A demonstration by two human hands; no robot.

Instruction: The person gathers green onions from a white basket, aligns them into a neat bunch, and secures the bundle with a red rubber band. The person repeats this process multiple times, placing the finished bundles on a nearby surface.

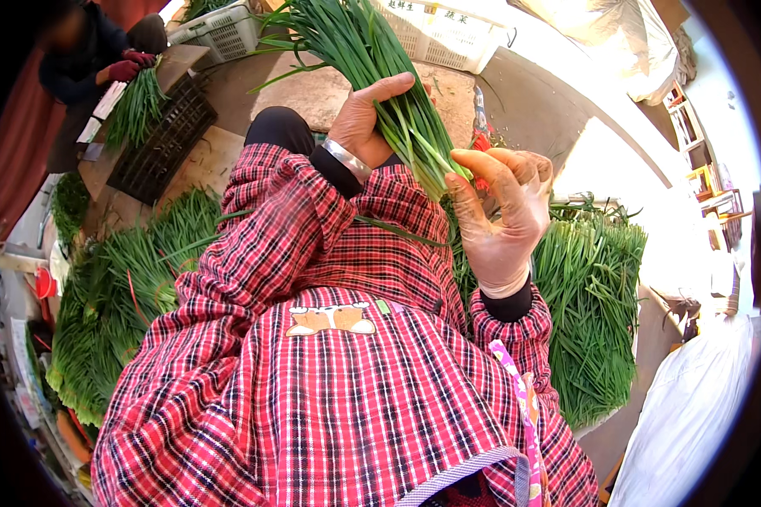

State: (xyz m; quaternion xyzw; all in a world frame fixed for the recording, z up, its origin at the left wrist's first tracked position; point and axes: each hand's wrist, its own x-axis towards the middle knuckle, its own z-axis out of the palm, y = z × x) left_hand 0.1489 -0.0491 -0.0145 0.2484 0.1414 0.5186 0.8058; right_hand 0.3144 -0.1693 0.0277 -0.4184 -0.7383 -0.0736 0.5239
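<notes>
My left hand (361,120), with a metal bangle at the wrist, grips a thick bundle of garlic chives (355,47) above my lap. The green leaves point up and away, while the pale stem ends slant down toward my right hand (507,209). That hand wears a thin, stained translucent glove. Its thumb and forefinger pinch a pale chive stem (441,161) at the lower end of the bundle. A loose chive leaf (406,234) lies across my plaid smock (380,405).
Chive piles flank me: a left heap (114,304) and a right stack (590,317). Ahead stand a white plastic crate (450,38) and a pale board (304,89). At upper left, a co-worker's gloved hands (127,66) hold chives (136,104) by a black crate (165,139).
</notes>
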